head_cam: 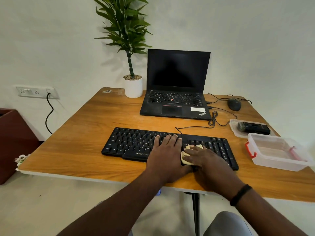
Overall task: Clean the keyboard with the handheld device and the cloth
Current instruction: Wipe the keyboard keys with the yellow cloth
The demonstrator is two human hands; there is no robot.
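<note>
A black keyboard [133,143] lies across the middle of the wooden table [76,150]. My left hand [166,150] rests flat on its keys with the fingers straight. To its right, my right hand [204,158] presses a crumpled cream cloth [185,155] onto the keys near the enter key; most of the cloth is hidden under the hand. The black handheld device with a brush tip [254,127] lies on a clear lid [234,129] at the right, apart from both hands.
An open black laptop [177,86] stands behind the keyboard, with a potted plant [133,86] to its left and a mouse [234,104] with loose cables to its right. A clear plastic box [276,151] with red clasps sits near the right edge.
</note>
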